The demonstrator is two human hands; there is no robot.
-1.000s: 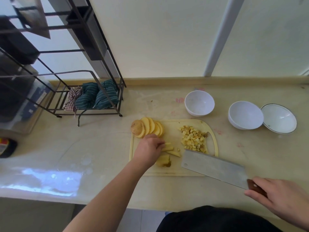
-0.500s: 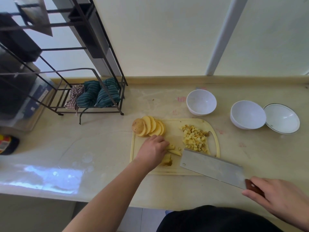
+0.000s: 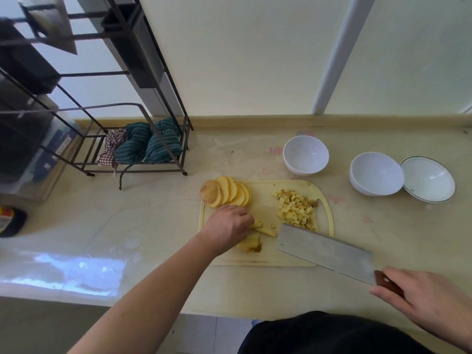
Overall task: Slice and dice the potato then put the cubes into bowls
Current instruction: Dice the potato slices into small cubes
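Note:
A pale cutting board [image 3: 265,260] lies on the counter. A fanned row of round potato slices [image 3: 227,194] sits at its far left corner, and a pile of potato cubes [image 3: 296,209] lies at its right. My left hand [image 3: 226,227] is knuckles-up over cut potato strips [image 3: 251,242] in the board's middle, fingers curled onto them. My right hand [image 3: 429,300] grips the brown handle of a cleaver [image 3: 324,252], whose broad blade hangs over the board's near right corner. Three white bowls stand behind: one [image 3: 305,155] beyond the board, two [image 3: 376,173] [image 3: 427,178] at the right.
A black wire rack [image 3: 138,149] holding folded striped cloths [image 3: 148,141] stands at the back left of the counter. A dark appliance sits at the far left. The wall and a white pipe rise behind the bowls. The counter's front edge runs below my arms.
My left hand has shifted slightly on the potato strips. The cleaver has stayed roughly in place over the board's near right corner. The camera view has drifted a little.

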